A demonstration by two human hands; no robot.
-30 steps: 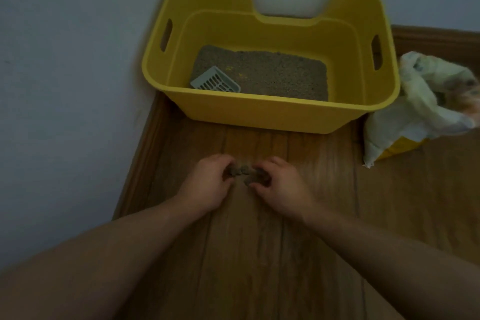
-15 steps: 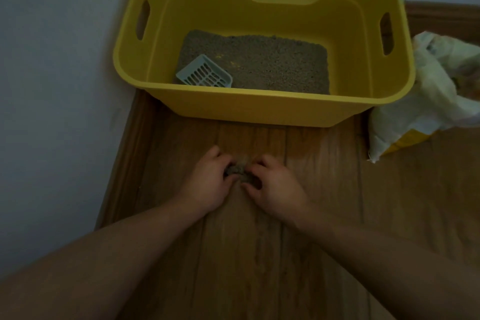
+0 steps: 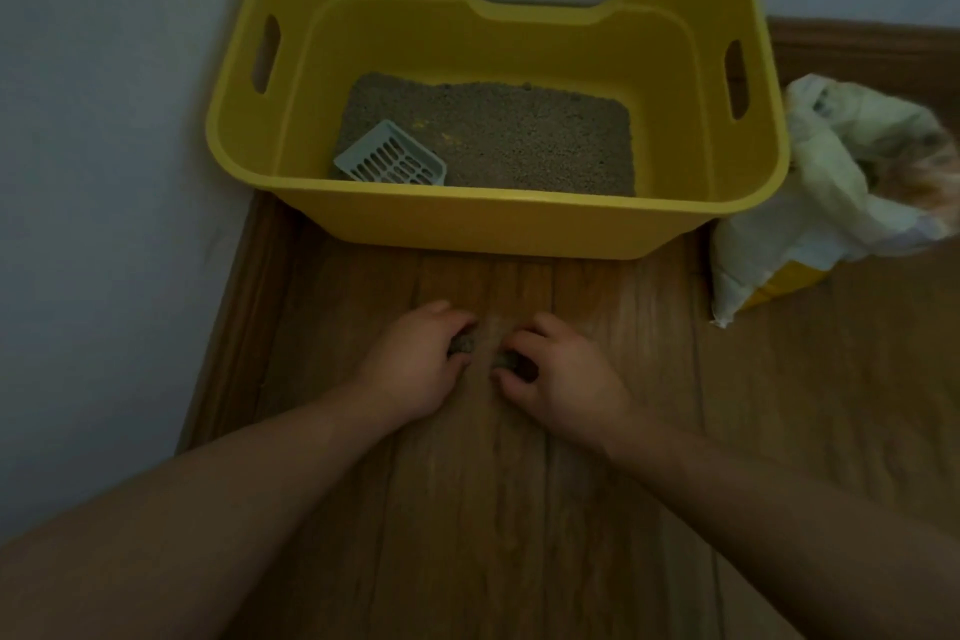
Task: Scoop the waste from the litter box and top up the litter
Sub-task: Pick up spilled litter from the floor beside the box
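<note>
A yellow litter box (image 3: 493,218) stands against the wall, with grey litter (image 3: 519,140) across its floor. A pale grey slotted scoop (image 3: 392,161) lies in its front left corner. On the wooden floor in front of the box, my left hand (image 3: 415,364) curls round a small grey clump of waste (image 3: 462,344). My right hand (image 3: 561,374) curls round a second grey clump (image 3: 506,360). The two hands are a little apart, knuckles up.
An open white and yellow litter bag (image 3: 831,192) slumps on the floor to the right of the box. A white wall and wooden skirting (image 3: 239,327) run along the left. Skirting also lines the back right.
My hands have drawn slightly apart, splitting the grey waste into one clump per hand. The view has shifted closer to the box.
</note>
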